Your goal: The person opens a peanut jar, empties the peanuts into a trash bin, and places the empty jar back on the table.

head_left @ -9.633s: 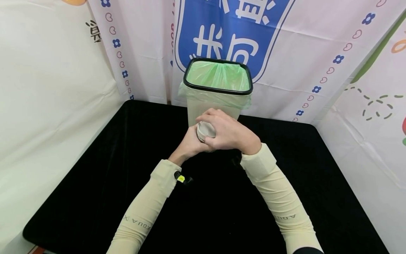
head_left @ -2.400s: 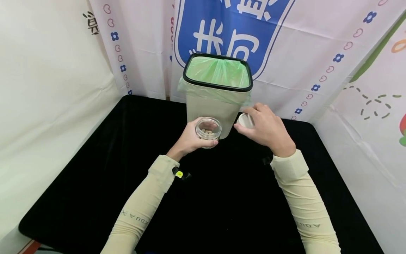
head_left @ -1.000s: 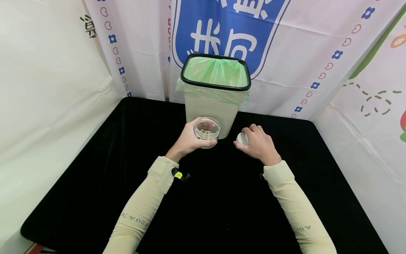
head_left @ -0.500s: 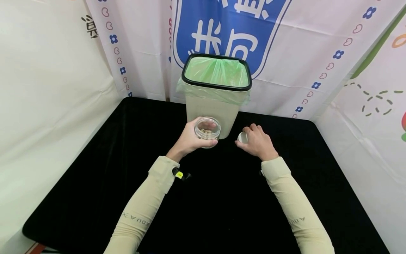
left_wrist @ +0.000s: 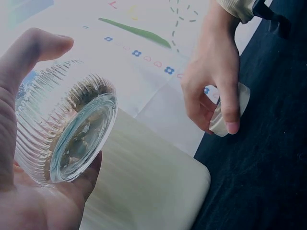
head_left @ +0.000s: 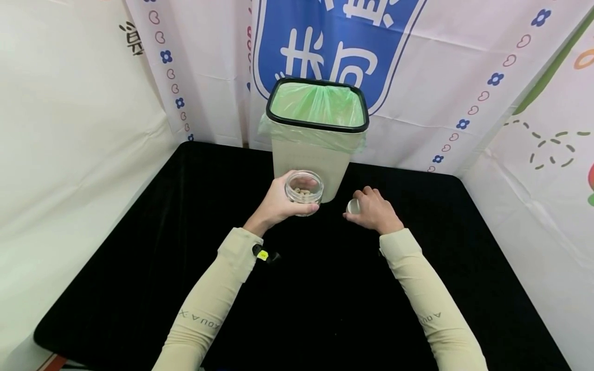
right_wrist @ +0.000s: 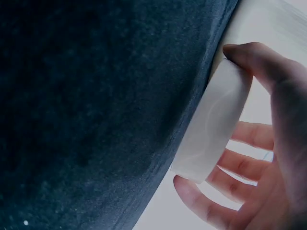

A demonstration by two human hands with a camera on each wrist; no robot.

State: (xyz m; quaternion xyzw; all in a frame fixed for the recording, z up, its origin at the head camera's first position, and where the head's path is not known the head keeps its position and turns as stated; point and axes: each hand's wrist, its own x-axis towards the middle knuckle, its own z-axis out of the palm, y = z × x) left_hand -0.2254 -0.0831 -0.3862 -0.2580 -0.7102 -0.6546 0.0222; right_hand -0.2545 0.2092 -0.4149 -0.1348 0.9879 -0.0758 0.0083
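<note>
My left hand (head_left: 278, 201) grips a clear ribbed glass jar (head_left: 303, 188) in front of the bin, its mouth uncovered. Small pale pieces (head_left: 302, 191) lie inside it. In the left wrist view the jar's thick round base (left_wrist: 86, 139) faces the camera, with the thumb and palm wrapped about the side. To the right, my right hand (head_left: 375, 210) pinches a whitish round lid (head_left: 353, 206) by its edge, low over the black table. The right wrist view shows the lid's side wall (right_wrist: 213, 120) spanning from thumb to finger, close to the cloth.
Behind the jar stands a pale bin (head_left: 308, 154) with a black rim and a green bag liner (head_left: 320, 105). Black cloth covers the table (head_left: 185, 206). Printed white curtains (head_left: 213, 67) enclose the back and sides.
Earlier both hands were together on the covered jar. The lid has since come off, and my right hand has carried it right and then down toward the table. The left hand stays nearly still.
</note>
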